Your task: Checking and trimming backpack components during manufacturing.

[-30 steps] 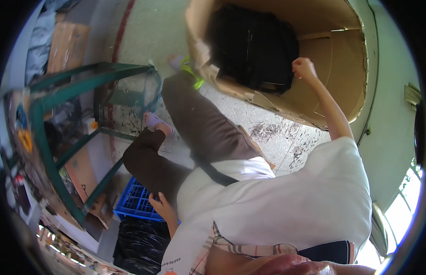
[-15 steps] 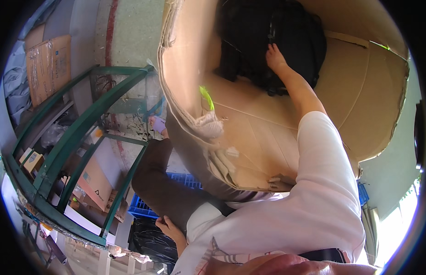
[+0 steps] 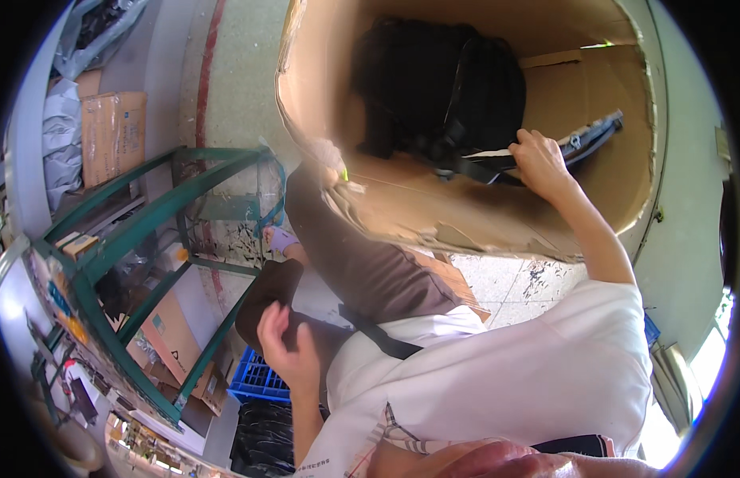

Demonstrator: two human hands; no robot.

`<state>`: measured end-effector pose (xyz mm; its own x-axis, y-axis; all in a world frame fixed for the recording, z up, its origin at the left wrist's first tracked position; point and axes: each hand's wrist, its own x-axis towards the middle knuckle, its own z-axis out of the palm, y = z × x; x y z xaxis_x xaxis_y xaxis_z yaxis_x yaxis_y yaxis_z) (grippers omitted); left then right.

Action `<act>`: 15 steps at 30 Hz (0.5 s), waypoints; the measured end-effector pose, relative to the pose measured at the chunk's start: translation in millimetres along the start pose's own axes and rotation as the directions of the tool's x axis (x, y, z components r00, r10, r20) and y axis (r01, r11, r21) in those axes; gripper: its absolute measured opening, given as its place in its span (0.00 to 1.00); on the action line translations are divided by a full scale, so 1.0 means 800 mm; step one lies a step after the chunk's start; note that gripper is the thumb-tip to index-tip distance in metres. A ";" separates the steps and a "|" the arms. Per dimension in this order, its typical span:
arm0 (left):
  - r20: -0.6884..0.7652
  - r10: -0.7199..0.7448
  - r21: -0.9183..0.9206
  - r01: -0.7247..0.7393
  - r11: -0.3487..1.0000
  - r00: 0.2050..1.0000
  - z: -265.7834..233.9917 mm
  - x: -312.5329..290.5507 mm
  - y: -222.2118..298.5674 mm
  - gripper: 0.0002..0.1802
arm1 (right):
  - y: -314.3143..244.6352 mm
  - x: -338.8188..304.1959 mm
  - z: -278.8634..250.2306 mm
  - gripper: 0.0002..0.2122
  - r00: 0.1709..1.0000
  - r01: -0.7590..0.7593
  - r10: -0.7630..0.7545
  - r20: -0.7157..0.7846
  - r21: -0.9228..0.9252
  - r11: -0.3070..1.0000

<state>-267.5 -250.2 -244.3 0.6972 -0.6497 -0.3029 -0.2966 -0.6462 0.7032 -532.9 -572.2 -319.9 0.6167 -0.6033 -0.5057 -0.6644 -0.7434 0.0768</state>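
A black backpack (image 3: 441, 88) lies inside a large open cardboard box (image 3: 457, 239). My right hand (image 3: 541, 166) reaches over the box's near side and is closed round a dark strap (image 3: 585, 143) beside the backpack. The strap's far end sticks out to the right of my fingers, with a greyish edge. Whether it joins the backpack is hard to make out. My left hand (image 3: 288, 346) is raised over my thigh, thumb and fingers apart, with nothing in it.
A green metal frame (image 3: 139, 215) stands at the left with cartons (image 3: 170, 327) within it. Behind it are a taped carton (image 3: 115, 139) and grey sheeting (image 3: 63, 143). A blue plastic crate (image 3: 258, 378) sits beside my leg, above black plastic bags (image 3: 266, 434).
My right hand has moved from the backpack's top toward the right and now grips the strap. My left hand has lifted off my leg. The box appears lower and further left in view.
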 end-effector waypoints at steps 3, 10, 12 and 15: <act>0.207 0.559 -0.023 -0.567 0.824 0.803 0.013 0.034 0.116 0.32 | -0.063 -0.055 -0.109 0.04 0.965 0.131 -0.110 -0.240 0.074 0.989; 0.277 0.840 0.269 -0.877 0.399 0.467 -0.025 -0.015 0.224 0.24 | -0.176 -0.186 -0.242 0.08 0.535 0.594 -0.569 -0.625 -0.201 0.779; 0.249 0.806 0.165 -0.843 0.512 0.538 -0.061 -0.034 0.207 0.20 | -0.199 -0.204 -0.252 0.10 0.339 0.651 -0.588 -0.734 -0.268 0.710; 0.147 0.789 0.096 -0.802 0.589 0.597 -0.116 -0.058 0.177 0.17 | -0.231 -0.227 -0.280 0.09 -0.183 0.636 -0.503 -0.845 -0.492 0.595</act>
<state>-281.6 -274.1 -71.3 0.0865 -0.9562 0.2795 -0.7968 0.1020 0.5955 -427.5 -389.7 -49.4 0.5780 0.2402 0.7799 0.2046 -0.9678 0.1464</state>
